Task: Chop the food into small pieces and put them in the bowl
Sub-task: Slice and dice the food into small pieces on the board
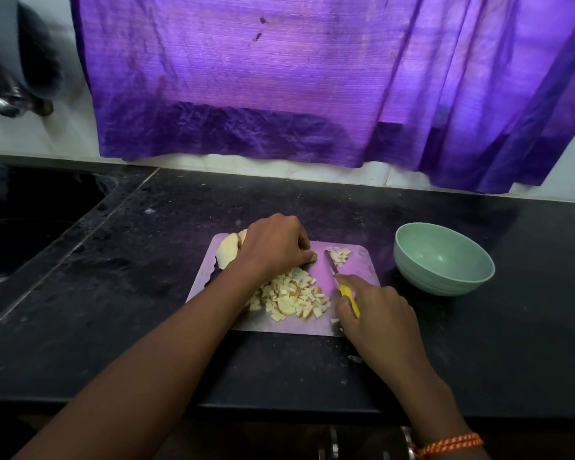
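My right hand (375, 310) curls round the yellow-handled knife (341, 283), blade on the cutting board (359, 260). My left hand (276, 245) pinches a food piece (312, 257) beside the chopped pile (292, 297); the green bowl (443, 258) stands right of the board.

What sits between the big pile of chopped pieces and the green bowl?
In the head view, the knife gripped by the right hand, then bare cutting board and dark counter before the bowl.

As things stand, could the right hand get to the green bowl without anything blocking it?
Probably yes. The right hand grips the yellow-handled knife at the cutting board's right side, and the green bowl sits just beyond that edge on the countertop. Only bare counter shows between them; the knife would come along.
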`<state>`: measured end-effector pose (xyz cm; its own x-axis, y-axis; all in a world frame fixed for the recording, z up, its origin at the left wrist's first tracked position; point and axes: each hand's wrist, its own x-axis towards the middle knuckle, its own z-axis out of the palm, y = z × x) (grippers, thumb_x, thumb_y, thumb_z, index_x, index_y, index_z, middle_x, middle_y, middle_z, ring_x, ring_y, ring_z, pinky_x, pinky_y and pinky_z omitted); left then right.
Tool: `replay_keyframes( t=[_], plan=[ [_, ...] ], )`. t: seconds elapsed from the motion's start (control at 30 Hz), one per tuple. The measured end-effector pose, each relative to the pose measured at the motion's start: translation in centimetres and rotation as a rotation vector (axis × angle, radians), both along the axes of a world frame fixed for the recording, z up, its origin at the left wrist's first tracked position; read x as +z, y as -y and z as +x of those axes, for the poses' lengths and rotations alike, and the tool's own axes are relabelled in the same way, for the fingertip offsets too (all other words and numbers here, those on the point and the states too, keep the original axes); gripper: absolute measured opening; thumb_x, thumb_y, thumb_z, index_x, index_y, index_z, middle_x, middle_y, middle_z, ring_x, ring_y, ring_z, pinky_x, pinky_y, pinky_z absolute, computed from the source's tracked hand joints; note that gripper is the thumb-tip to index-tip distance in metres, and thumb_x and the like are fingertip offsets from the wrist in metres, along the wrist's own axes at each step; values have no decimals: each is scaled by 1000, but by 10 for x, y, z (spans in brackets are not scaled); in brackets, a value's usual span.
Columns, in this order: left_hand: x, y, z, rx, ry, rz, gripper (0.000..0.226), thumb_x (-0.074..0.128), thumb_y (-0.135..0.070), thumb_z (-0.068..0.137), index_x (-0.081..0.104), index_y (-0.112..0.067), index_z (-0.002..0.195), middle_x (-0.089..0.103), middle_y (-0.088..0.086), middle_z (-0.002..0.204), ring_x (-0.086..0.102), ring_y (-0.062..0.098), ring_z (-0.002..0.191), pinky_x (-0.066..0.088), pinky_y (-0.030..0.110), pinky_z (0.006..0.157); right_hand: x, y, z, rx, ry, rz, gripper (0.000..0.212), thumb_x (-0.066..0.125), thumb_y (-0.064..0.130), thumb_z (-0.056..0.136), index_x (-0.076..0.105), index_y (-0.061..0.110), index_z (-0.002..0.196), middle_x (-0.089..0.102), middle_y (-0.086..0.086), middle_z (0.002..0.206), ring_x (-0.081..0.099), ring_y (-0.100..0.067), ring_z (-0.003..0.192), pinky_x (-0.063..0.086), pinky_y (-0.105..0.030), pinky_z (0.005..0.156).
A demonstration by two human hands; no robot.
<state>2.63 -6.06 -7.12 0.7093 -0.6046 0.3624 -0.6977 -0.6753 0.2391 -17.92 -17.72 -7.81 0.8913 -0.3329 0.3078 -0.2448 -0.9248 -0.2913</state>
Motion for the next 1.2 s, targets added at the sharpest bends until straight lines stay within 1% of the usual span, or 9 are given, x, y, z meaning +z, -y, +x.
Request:
replay_keyframes(
  t=[0.1,0.2,0.33,0.47,0.67,0.8,0.9,1.07,1.2],
  plan=[
    [3,-3,0,0,-24,-10,21,79,-54,91,85,-36,99,79,-16,88,63,2,71,45,24,53,-2,2,1,3,51,76,43,51,42,99,56,40,142,70,-9,98,63,-32,90,43,-37,69],
    [5,-8,3,43,-37,-56,12,77,-42,96,85,-34,102,80,-14,90,69,7,78,57,31,67,-2,1,7,0,118,122,45,52,35,97,58,38,141,69,-9,90,60,-31,85,48,-38,69],
    [6,-12,7,68,-26,-65,11,76,-39,98,84,-32,104,80,-11,92,69,8,78,49,29,65,0,0,21,46,74,97,46,48,40,98,54,41,143,66,0,81,61,-26,80,51,-38,68],
    [3,-10,7,43,-39,-32,13,76,-38,98,85,-31,105,80,-12,93,68,8,80,55,30,66,-1,1,27,69,62,28,42,46,46,102,52,43,144,70,-2,96,62,-24,87,48,-37,68],
    [0,-8,7,26,-31,-22,14,76,-41,97,85,-32,104,79,-13,96,69,10,84,47,27,61,2,2,31,83,4,-26,41,46,48,104,54,41,144,72,-1,111,64,-23,99,49,-37,73],
    [1,-6,6,19,-39,9,21,79,-55,89,83,-34,90,77,-14,88,67,7,78,44,25,56,9,3,37,102,-42,-14,42,46,46,104,55,37,144,70,-2,119,63,-24,106,47,-36,77],
    [2,-4,5,16,-24,19,22,81,-55,88,83,-34,89,77,-14,87,66,6,77,38,24,53,5,1,33,114,-49,0,41,45,44,105,53,38,145,70,-3,115,62,-23,101,47,-36,75],
    [0,-3,3,15,-7,-2,22,81,-54,88,83,-32,91,75,-15,83,63,4,73,36,24,52,-6,9,21,112,-38,41,44,47,46,99,52,41,142,69,-1,106,63,-23,94,47,-35,71],
    [0,-3,3,10,22,4,24,81,-56,88,83,-33,93,75,-15,84,63,4,75,37,24,52,-8,17,2,119,4,109,42,52,48,96,56,45,138,63,7,84,63,-21,83,51,-36,70]
  ],
)
